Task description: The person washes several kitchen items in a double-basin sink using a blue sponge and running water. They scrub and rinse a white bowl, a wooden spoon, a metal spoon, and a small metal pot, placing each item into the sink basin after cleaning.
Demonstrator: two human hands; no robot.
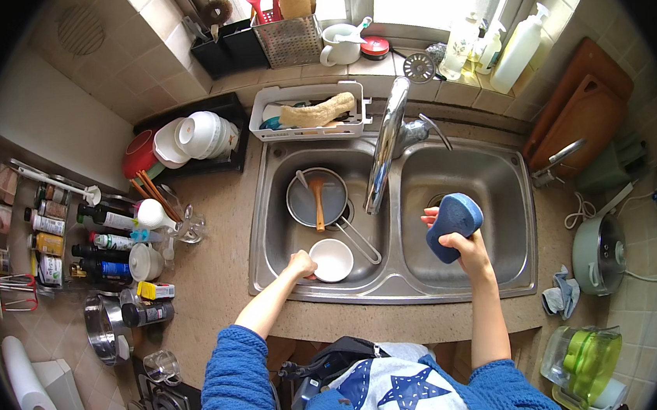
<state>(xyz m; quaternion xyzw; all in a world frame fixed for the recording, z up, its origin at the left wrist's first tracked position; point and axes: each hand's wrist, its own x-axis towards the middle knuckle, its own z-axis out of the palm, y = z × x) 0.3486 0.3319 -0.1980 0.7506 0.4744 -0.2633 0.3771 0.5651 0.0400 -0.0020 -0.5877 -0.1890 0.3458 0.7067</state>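
Note:
My left hand (301,265) grips the side of a small white bowl (334,260) near the front edge of the left sink basin (275,233). A blue figure-eight-shaped sponge (454,226) is held up in my right hand (473,251), over the right basin (499,213). Behind the bowl, a round pan or strainer (305,207) lies in the left basin with a wooden-handled utensil (317,200) and a spoon (301,178) in it. A wire-like metal handle (361,240) slants down beside the bowl. The palm side of the bowl hand is hidden.
A chrome faucet (385,147) reaches over the divider. Behind the sink stands a white basket (310,133) with a loofah (320,112). Stacked bowls (202,135) sit at the left, bottles (114,267) farther left. Cutting boards (584,118) and a green electric pot (591,258) stand right.

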